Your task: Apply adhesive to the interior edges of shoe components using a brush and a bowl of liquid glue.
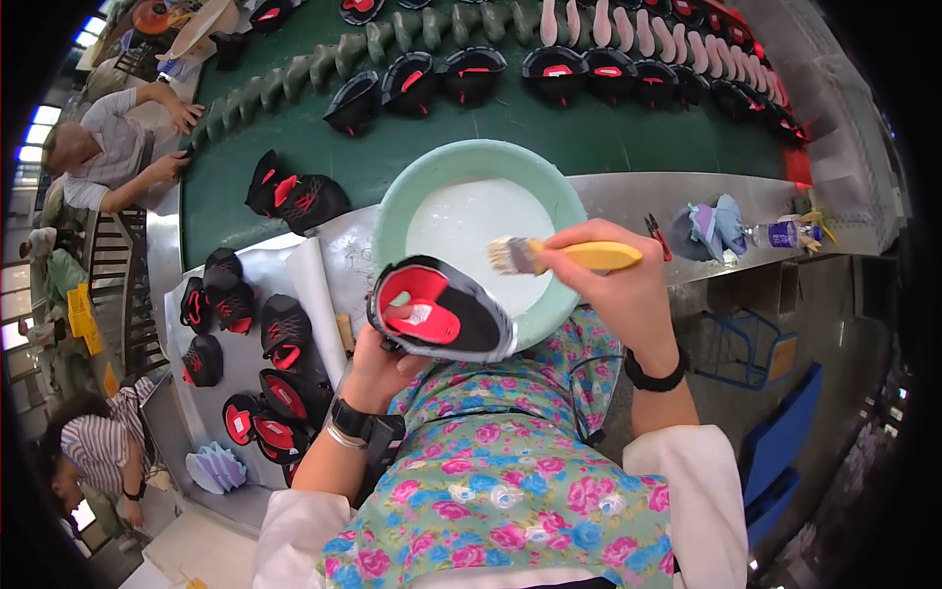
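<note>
My left hand (378, 368) grips a black shoe upper (481, 319) with a red lining, its opening turned up toward me and the thumb inside. A whitish smear runs along the upper's rim. In my right hand (618, 285) is a paintbrush (589, 256) with a yellow handle, its pale bristles pointing left above a green basin (392, 211). White liquid (471, 221) fills the basin's bottom. The bristles are apart from the shoe upper. The basin stands at the table edge, just in front of my flowered apron.
Several black shoe uppers (285, 329) lie on a metal tray at left, more on the green conveyor belt (628, 137). Pink insoles (628, 29) and dark green shoe lasts (383, 39) line the far side. A bottle (780, 235) lies at right. Two people work at left.
</note>
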Motion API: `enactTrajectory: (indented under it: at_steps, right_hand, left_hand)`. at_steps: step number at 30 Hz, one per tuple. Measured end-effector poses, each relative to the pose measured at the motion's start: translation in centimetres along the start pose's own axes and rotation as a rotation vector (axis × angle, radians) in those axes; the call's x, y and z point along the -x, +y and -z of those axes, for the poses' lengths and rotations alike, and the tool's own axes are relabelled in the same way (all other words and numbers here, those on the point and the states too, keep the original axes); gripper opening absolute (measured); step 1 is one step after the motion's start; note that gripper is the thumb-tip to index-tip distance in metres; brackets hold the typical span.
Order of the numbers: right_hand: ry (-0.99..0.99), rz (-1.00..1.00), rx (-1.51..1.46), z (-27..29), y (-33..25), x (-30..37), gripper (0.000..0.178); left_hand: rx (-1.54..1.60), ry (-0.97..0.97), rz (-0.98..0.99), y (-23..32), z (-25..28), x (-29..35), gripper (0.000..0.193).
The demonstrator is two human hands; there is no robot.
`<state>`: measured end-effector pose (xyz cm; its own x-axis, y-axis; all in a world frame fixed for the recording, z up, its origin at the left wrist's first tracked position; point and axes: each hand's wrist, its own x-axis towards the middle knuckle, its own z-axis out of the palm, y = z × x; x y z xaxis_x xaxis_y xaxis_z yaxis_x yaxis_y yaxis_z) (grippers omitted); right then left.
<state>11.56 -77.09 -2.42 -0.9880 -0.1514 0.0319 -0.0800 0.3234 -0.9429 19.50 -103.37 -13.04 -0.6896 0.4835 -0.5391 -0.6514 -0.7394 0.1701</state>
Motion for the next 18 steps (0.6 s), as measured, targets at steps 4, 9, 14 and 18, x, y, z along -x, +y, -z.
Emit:
enactTrajectory:
  at_steps: [4,9,14,18]
  right_hand:
    - [-0.428,0.247,-0.191,-2.4,-3.2,-0.5,0.012]
    - [-0.373,0.137,-0.106,-3.0,-1.5,-2.0,0.01]
    - [-0.218,-0.219,0.178,-1.1,1.2,0.2,0.016]
    - [0.003,-0.452,-0.143,0.4,-0.5,1.4,0.015]
  left_hand:
    - [0.077,0.078,0.075,-1.8,-1.4,-0.2,0.046]
    - [0.155,0.062,0.271,-2.5,-3.9,-0.5,0.034]
    - [0.003,0.152,0.196,-1.5,0.4,-0.2,0.025]
    - [-0.062,0.235,-0.119,3.7,0.3,0.2,0.023]
